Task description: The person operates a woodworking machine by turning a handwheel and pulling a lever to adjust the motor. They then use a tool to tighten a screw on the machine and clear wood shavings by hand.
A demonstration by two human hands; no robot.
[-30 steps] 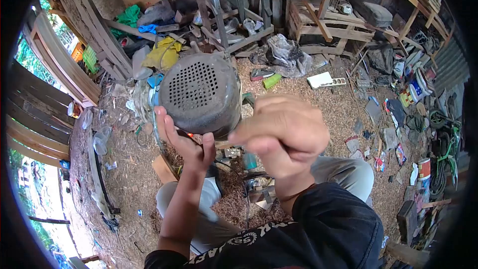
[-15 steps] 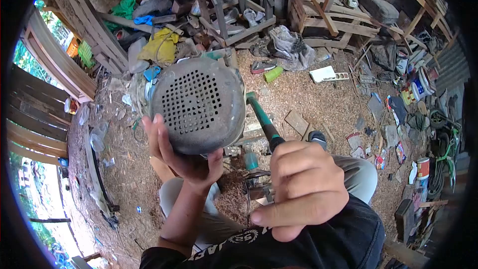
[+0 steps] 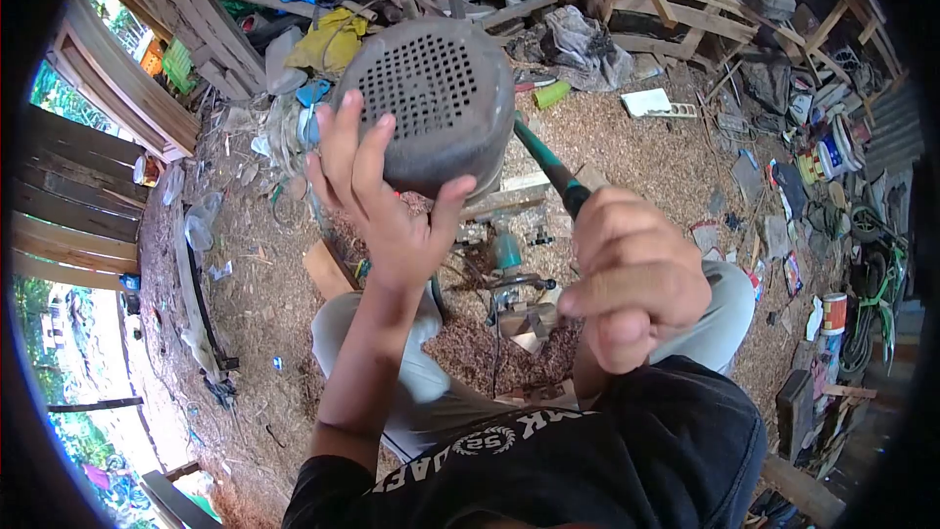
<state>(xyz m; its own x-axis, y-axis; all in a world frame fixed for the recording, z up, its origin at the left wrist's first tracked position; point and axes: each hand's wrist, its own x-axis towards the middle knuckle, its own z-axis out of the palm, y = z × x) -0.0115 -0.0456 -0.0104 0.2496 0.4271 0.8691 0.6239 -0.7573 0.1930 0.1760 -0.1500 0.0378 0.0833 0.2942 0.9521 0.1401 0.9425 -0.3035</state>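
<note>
A dark round metal housing with a grid of square holes (image 3: 421,88) is tilted up in front of me. My left hand (image 3: 387,176) supports its lower left side, fingers spread against the surface and thumb at the lower edge. The fist of my right hand (image 3: 641,269) is wrapped round the dark end of a green-and-black handle (image 3: 546,165). The handle's far end passes behind the right edge of the housing, so its tip is hidden. Below them, between my knees, lies a tool with a teal part (image 3: 506,251).
Wood shavings cover the ground. A yellow cloth (image 3: 328,39) lies among clutter at the upper left, near a wooden post. A white power strip (image 3: 658,104) and a green cup (image 3: 551,94) lie farther forward. Paint buckets (image 3: 832,159) and a green bicycle (image 3: 886,294) are at right.
The housing and my left hand have moved up and right in view. My right hand and the handle have shifted right. More of the tool between my knees shows.
</note>
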